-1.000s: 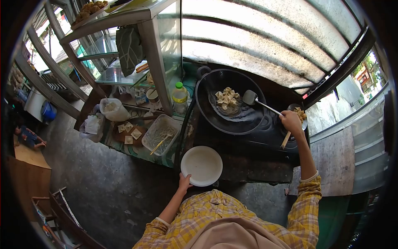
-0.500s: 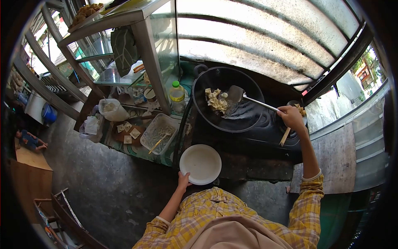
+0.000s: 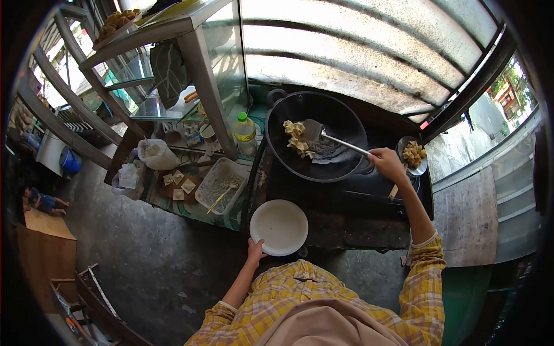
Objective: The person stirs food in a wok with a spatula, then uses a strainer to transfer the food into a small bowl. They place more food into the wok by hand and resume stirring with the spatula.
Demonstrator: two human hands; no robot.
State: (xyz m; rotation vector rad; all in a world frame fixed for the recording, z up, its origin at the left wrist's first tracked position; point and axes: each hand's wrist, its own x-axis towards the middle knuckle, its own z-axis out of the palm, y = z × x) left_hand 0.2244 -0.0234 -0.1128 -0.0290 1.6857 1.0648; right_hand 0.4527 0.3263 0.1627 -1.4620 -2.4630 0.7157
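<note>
My right hand [image 3: 388, 164] is closed round the handle of a metal spatula [image 3: 333, 138]. Its blade sits in a large black wok [image 3: 352, 124], against several pale, folded dumplings [image 3: 295, 134] lying in oil on the wok's left side. With my left hand [image 3: 256, 251] I grip the lower left rim of a round white bowl [image 3: 279, 227]. This bowl is held in front of the stove, and nothing lies inside it.
Right of the wok is a dish of fried pieces [image 3: 414, 153]. On the left counter stand a green-capped bottle [image 3: 245, 135], a plastic tub [image 3: 223, 185] with chopsticks, and filled wrappers on a board [image 3: 167, 188]. A glass cabinet [image 3: 202, 75] rises behind. A person [image 3: 45, 200] lies far left.
The spatula and my right hand have moved left, pushing the dumplings closer to the wok's left wall. My left hand and the bowl stay nearly where they were.
</note>
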